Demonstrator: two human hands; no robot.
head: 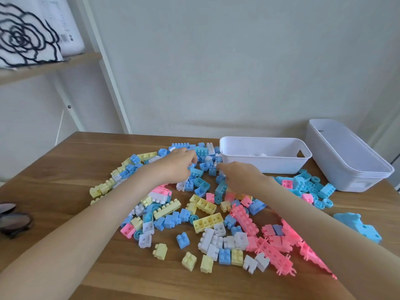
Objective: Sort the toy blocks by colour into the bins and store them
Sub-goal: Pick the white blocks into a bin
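Table [65, 161]: wood, visible grain, smooth, low satin sheen.
Blocks [207, 220]: moulded plastic, smooth, faintly glossy.
Bin [259, 167]: white plastic, smooth, matt.
Stacked bins [350, 167]: same white plastic, matt.
Shelf board [54, 66]: wood, matt.
Cushion [23, 37]: printed cloth, matt.
Glasses [15, 221]: dark frame, apparently plastic; blurred.
Wall [216, 72]: matt, smooth.

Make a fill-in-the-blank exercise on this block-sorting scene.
The left hand and right hand reach among mostly ____ plastic toy blocks.
The open white plastic bin stands beside the ____ hand.
Dark sunglasses lie at the wooden table's ____ edge.
Missing: blue; right; left
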